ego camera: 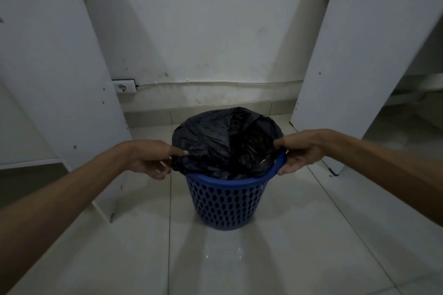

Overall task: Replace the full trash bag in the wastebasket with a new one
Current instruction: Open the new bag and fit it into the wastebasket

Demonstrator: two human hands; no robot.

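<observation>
On the pale tiled floor (287, 258), between two white panels (60, 67), stands a blue perforated basket (225, 203). A black bag (225, 143) lines it; the bag's edge is folded over the rim at the back and left, while the rim shows bare blue at the front and right. The bag bulges above the rim, crumpled and glossy.

The left hand (153, 159) is at the basket's left edge, its thumb and fingers closed on a fold of the bag. The right hand (299, 151) is at the right edge: its thumb lies on top by the bag, its fingers curl under the rim, so it grips the rim and perhaps the bag's edge too; which cannot be told.

Behind, a socket (124, 86) sits low on the wall (203, 31), with a cable (215, 82) running right from it.
</observation>
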